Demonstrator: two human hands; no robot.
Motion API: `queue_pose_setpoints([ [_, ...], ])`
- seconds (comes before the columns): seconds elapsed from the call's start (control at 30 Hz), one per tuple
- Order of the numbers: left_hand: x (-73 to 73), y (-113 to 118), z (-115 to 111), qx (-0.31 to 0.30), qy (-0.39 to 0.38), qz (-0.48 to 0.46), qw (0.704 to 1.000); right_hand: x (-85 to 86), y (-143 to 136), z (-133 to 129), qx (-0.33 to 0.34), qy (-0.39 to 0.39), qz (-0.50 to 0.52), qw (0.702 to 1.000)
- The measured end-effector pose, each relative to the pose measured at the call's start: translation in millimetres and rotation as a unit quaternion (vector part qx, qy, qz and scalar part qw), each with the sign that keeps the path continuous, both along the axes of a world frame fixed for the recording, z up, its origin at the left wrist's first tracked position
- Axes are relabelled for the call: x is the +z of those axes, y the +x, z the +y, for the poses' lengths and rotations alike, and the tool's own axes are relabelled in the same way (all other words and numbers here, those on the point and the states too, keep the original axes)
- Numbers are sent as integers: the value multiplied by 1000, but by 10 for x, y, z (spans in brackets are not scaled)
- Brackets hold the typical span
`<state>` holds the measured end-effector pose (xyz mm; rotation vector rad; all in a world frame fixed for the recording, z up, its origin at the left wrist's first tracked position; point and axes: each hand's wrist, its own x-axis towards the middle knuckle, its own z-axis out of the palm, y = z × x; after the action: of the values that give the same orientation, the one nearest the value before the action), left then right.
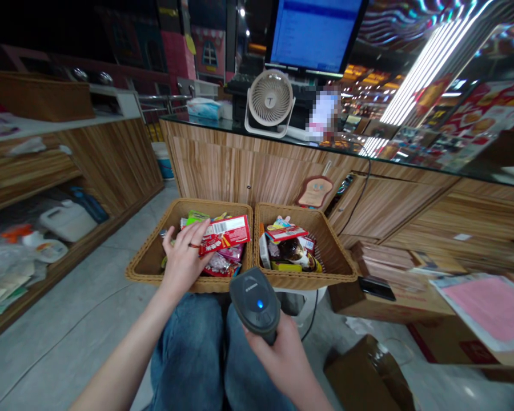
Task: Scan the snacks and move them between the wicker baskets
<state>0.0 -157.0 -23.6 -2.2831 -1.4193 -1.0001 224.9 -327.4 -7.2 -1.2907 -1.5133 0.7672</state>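
My left hand [185, 254] grips a red snack box [231, 231] over the left wicker basket [148, 251]. The box lies tilted, with a white strip and a barcode facing up. Beneath it are several colourful snack packets [225, 261], partly hidden by the hand and box. My right hand [278, 348] is closed around the handle of a dark grey barcode scanner [255, 299], which has a blue light lit on top. The scanner's head is just in front of the two baskets. In the right wicker basket [340, 260] lie several packets and boxes, with a red-and-white pack [286, 232] on top.
Behind the baskets stands a wood-panelled counter [214, 154] carrying a small fan [270, 98], a monitor [314, 34] and a tissue pack [204, 108]. To the right are cardboard boxes [394, 297] with a phone [377, 288] on them. A brown bag [368, 374] sits on the floor.
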Motion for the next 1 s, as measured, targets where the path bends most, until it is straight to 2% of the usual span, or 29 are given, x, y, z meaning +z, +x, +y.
queue_pose_setpoints([
  [0.5, -6, 14, 12, 15, -38, -3, 999, 0, -20, -7, -8, 12, -5, 1000],
  [0.67, -35, -26, 5, 10, -29, -9, 1000, -30, 53, -68, -5, 20, -10, 1000],
  [0.77, 8, 15, 7, 3, -15, -23, 1000, -87, 134, -138, -23, 26, -11, 999],
  [0.87, 148, 267, 69, -24, -16, -41, 999, -125, 192, -194, -34, 24, -8, 999],
  [1.0, 386, 949, 220, -71, -61, -67, 993, -105, 209, -225, -42, 25, -3, 999],
])
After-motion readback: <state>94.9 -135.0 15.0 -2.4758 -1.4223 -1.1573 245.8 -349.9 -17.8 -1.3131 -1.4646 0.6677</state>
